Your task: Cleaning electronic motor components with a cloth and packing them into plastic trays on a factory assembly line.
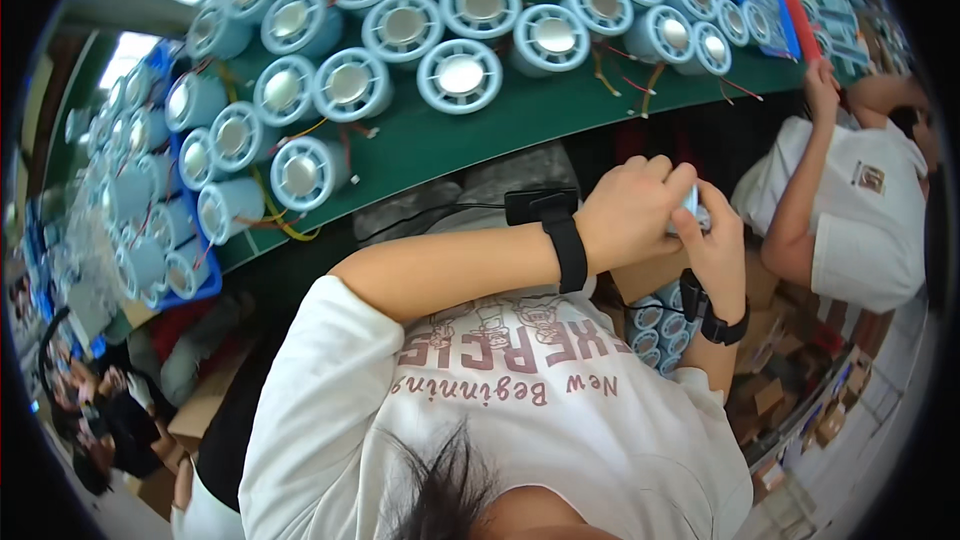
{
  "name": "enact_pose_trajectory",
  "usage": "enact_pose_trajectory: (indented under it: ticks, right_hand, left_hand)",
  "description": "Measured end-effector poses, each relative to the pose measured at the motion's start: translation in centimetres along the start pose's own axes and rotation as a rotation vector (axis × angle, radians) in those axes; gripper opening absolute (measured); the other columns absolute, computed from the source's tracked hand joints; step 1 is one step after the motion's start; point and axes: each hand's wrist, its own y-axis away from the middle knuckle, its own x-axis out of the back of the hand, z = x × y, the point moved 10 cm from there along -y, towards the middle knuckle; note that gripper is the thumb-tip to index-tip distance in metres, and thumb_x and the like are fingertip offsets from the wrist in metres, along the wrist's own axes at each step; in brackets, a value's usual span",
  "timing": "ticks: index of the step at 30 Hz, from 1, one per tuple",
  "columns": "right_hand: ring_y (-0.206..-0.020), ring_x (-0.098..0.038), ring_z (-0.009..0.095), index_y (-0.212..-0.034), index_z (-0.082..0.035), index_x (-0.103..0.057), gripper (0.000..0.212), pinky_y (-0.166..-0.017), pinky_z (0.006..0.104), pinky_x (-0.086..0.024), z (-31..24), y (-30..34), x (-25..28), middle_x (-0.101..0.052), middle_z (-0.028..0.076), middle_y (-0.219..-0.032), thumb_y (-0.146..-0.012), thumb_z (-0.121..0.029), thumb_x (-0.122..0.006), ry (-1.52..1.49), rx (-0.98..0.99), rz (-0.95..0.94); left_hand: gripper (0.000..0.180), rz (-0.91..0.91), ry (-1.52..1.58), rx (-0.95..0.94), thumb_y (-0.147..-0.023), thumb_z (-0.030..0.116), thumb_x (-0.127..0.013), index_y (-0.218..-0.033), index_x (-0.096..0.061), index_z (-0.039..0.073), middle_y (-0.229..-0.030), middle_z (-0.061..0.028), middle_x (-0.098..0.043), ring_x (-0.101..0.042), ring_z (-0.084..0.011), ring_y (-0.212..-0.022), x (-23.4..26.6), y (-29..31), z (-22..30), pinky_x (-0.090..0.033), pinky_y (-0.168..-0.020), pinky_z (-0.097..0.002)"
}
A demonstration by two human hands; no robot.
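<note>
Both of my hands meet at the right, in front of my chest and beyond the table's near edge. Between them is a light-blue part (690, 202), mostly hidden by my fingers. My left hand (635, 208) reaches across with its fingers curled over the part. From the other side, my right hand (716, 240) closes on it with thumb and fingers. Just below my hands, several light-blue cylinders (650, 318) sit in an open cardboard box (645, 278).
Light-blue round motor-like units (460, 76) with silver centres and loose wires crowd the green table (420, 155). Blue trays (205, 285) hold more at the left. A co-worker (850, 190) in a white shirt sits at the right, one hand by a red object (800, 25).
</note>
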Motion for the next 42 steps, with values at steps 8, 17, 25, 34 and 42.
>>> enact_pose_trajectory:
  ticks: [8, 17, 25, 34, 42]
  right_hand:
    - [-0.085, -0.058, 0.029, -0.115, 0.005, -0.054, 0.056, -0.077, 0.0351, -0.047, -13.5, -1.7, -1.5, -0.061, 0.019, -0.099, -0.093, -0.047, -0.053, 0.007, 0.419, -0.016]
    - [-0.104, -0.056, 0.023, -0.127, 0.005, -0.050, 0.066, -0.091, 0.0329, -0.041, -21.5, -4.9, 0.2, -0.056, 0.014, -0.118, -0.098, -0.053, -0.038, -0.235, 0.681, 0.005]
    - [-0.105, -0.056, 0.022, -0.130, 0.004, -0.046, 0.072, -0.089, 0.0318, -0.043, -24.7, -7.2, -4.3, -0.056, 0.014, -0.117, -0.096, -0.059, -0.036, -0.180, 0.606, -0.002]
    - [-0.104, -0.056, 0.022, -0.128, 0.004, -0.046, 0.076, -0.090, 0.0325, -0.044, -32.1, -6.0, -7.1, -0.055, 0.015, -0.117, -0.093, -0.062, -0.041, -0.085, 0.704, -0.112]
    - [-0.098, -0.063, 0.024, -0.121, -0.002, -0.057, 0.056, -0.082, 0.0328, -0.051, -51.4, -1.8, -17.1, -0.061, 0.015, -0.115, -0.086, -0.044, -0.064, 0.170, 1.288, -0.246]
  left_hand:
    - [0.063, 0.442, -0.257, 0.040, -0.063, 0.025, -0.081, -0.109, -0.050, -0.003, -0.086, -0.0148, -0.055, -0.056, -0.0324, -0.077, 12.1, 6.3, 3.6, -0.049, -0.068, -0.0380]
    - [0.075, 0.759, 0.213, 0.672, -0.066, 0.037, -0.085, -0.111, -0.046, -0.007, -0.097, -0.0170, -0.061, -0.062, -0.0267, -0.084, 24.1, 28.5, -3.3, -0.053, -0.070, -0.0340]
    - [0.027, 1.723, 1.046, 0.863, -0.092, 0.021, -0.060, -0.111, -0.059, 0.002, -0.106, -0.0100, -0.061, -0.062, -0.0207, -0.092, 24.5, 57.7, -21.9, -0.053, -0.078, -0.0321]
    - [0.038, 1.327, 0.508, 0.960, -0.094, 0.035, -0.056, -0.116, -0.056, 0.003, -0.100, -0.0098, -0.062, -0.061, -0.0180, -0.080, 41.8, 63.0, -39.6, -0.049, -0.065, -0.0287]
    - [0.041, 1.489, 0.516, 0.658, -0.093, 0.042, -0.054, -0.112, -0.058, 0.005, -0.091, -0.0073, -0.060, -0.055, -0.0175, -0.073, 32.2, 51.4, -33.1, -0.044, -0.061, -0.0283]
